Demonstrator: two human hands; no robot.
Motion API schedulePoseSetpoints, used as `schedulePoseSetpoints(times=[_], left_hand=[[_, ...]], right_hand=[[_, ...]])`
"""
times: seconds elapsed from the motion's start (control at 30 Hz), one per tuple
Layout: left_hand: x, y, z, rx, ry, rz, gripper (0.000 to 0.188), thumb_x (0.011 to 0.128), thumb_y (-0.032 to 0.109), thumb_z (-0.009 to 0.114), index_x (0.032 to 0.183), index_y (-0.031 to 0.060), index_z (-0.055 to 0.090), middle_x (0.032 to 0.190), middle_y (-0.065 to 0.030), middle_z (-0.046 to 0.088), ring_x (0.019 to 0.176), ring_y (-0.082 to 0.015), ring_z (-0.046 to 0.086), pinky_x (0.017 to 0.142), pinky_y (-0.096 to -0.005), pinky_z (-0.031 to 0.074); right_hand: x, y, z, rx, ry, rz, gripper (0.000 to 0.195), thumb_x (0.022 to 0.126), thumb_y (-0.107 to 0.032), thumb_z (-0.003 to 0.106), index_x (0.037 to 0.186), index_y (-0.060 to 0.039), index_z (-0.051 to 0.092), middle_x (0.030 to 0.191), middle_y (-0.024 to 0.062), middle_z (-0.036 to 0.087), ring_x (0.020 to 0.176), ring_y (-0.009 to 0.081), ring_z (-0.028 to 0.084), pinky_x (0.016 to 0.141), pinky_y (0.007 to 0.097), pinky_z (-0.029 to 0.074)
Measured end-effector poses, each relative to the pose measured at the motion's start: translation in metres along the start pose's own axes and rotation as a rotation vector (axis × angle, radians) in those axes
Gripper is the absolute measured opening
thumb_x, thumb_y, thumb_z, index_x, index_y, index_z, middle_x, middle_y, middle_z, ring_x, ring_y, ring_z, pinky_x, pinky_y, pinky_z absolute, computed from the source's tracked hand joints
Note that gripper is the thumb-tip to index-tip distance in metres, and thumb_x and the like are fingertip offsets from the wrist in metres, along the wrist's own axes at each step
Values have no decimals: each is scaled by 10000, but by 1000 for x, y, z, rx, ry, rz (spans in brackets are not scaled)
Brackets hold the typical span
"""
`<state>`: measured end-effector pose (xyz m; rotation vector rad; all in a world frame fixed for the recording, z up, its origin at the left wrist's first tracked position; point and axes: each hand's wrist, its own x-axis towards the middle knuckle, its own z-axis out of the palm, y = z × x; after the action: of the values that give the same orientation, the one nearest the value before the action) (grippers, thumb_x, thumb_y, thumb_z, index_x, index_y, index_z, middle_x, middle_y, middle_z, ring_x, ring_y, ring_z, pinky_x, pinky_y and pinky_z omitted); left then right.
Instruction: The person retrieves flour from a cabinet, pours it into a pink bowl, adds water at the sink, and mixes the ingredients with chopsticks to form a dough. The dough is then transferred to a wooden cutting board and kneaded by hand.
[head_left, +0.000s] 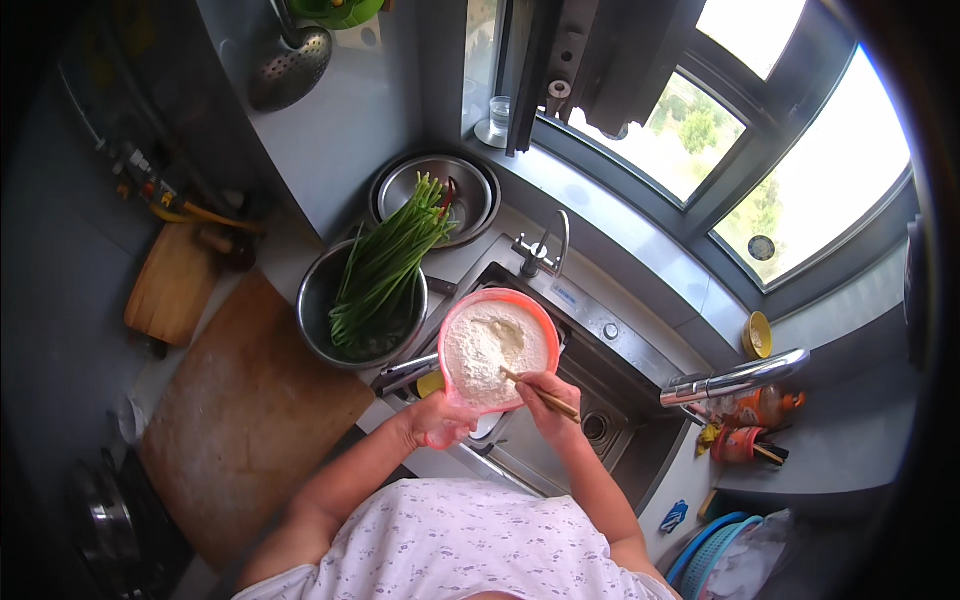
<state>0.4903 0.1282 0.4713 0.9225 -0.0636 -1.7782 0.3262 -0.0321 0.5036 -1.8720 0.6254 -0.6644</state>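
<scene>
A red plastic bowl (553, 328) full of white flour (480, 349) is held over the edge of the sink. My left hand (444, 416) grips the bowl by its handle at the lower left. In my right hand (551, 401) is a pair of wooden chopsticks (568, 409), their tips in the flour near the bowl's middle. The flour has a hollow near its top. Left of the bowl, long green chives (394, 262) lie across a steel basin (302, 322), their ends reaching over a second steel basin (384, 202).
The steel sink (525, 442) lies under the bowl, with a faucet (534, 255) behind it and a chrome spout (731, 379) at the right. A large wooden board (247, 435) lies at the left. A small yellow bowl (757, 335) stands by the window, a red utensil holder (735, 444) below it.
</scene>
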Motion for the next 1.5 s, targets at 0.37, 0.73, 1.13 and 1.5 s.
schedulePoseSetpoints(times=[0.37, 0.73, 1.13, 1.5], left_hand=[[12, 5, 15, 43, 27, 40, 236, 844, 106, 664, 1052, 23, 588, 745, -46, 572, 536, -102, 494, 448, -211, 392], [19, 19, 17, 77, -79, 2, 286, 850, 161, 664, 1096, 44, 579, 762, -46, 572, 550, -89, 503, 441, -212, 393], [21, 18, 3, -49, -18, -50, 171, 844, 96, 651, 966, -1, 582, 722, -79, 595, 558, -109, 526, 449, -240, 424], [36, 7, 16, -94, -80, -69, 159, 846, 84, 626, 993, 44, 579, 746, -41, 548, 560, -102, 479, 472, -222, 375]], right_hand=[[12, -10, 18, -98, -30, -329, 143, 774, 43, 680, 894, -12, 624, 887, 133, 661, 770, 265, 666, 670, 315, 527], [13, -12, 4, -186, 54, -346, 129, 775, 66, 662, 875, 0, 614, 901, 143, 662, 786, 271, 669, 703, 316, 536], [23, -9, -20, -209, 120, -238, 104, 783, 46, 668, 858, -5, 618, 863, 140, 669, 774, 277, 660, 692, 307, 529], [22, 3, 23, -163, 88, -253, 127, 782, 56, 653, 881, -10, 610, 848, 145, 654, 726, 299, 649, 655, 325, 513]])
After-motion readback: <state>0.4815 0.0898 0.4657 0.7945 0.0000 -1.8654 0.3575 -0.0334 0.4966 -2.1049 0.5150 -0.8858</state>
